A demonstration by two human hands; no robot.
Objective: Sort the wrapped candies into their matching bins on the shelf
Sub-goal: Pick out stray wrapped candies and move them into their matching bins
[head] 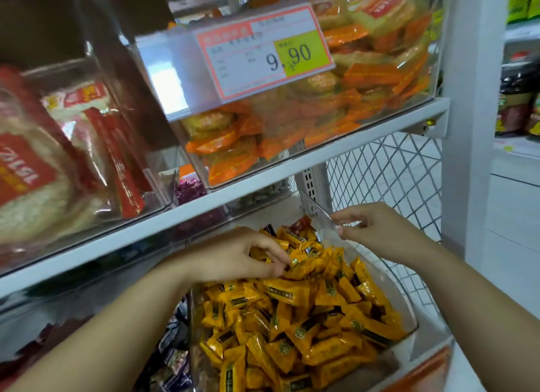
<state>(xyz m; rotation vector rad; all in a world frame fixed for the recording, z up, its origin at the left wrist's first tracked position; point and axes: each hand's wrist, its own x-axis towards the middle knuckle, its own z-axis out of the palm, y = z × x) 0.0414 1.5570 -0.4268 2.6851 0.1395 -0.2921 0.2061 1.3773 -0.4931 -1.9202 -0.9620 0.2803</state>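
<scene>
yellow-wrapped candies (304, 313) fill a clear bin (400, 283) on the lower shelf as a person sorts stock at a shop rack. the left hand (242, 254) reaches into the back of the heap, fingers (277, 267) curled down among the wrappers; whether they have closed on a piece cannot be told. the right hand (377, 231) rests at the bin's raised back wall, thumb and forefinger lightly pinched on its clear edge, holding no candy. a red-wrapped candy (301, 223) and a few dark ones lie at the far end of the yellow pile, looking like strays. judged from this, the step in hand is picking out the odd pieces: it would go best by lifting one wrapper cleanly between fingertips rather than raking, so the yellow ones stay put, with the other hand steadying the bin. room is tight overhead: the upper shelf (263, 184) edge and a bin of orange packs (292, 134), fronted by a price tag (263, 53), hang just above the left hand, so any lift should come toward the person, not straight up. wire mesh (388, 175) closes the right side behind the right hand. to the left, purple and dark candies (175, 359) sit in a neighbouring bin, near enough for a short carry.
</scene>
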